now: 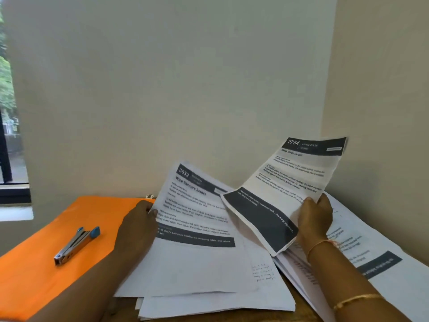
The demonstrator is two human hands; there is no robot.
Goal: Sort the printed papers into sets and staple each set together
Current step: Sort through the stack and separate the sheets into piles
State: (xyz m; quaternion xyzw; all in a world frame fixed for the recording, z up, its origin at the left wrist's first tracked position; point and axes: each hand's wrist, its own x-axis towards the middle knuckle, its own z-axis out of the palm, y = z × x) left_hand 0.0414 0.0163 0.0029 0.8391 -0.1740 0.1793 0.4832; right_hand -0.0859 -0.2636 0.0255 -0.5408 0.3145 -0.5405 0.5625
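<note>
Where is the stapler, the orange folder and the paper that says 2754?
stapler (75, 245), head view, on its metal middle.
orange folder (30, 282), head view, on a bare front part.
2754 paper (292, 177), head view, on its printed middle.

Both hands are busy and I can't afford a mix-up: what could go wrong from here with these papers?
1. The right hand pinches sheet 2754 by one edge only; it bows and could slip or crease.
2. The piles overlap askew, so sheets from different sets may get mixed.
3. The stapler lies apart on the orange folder; the left hand, holding sheet 3639, must let go to reach it, and the piles may shift.
</note>
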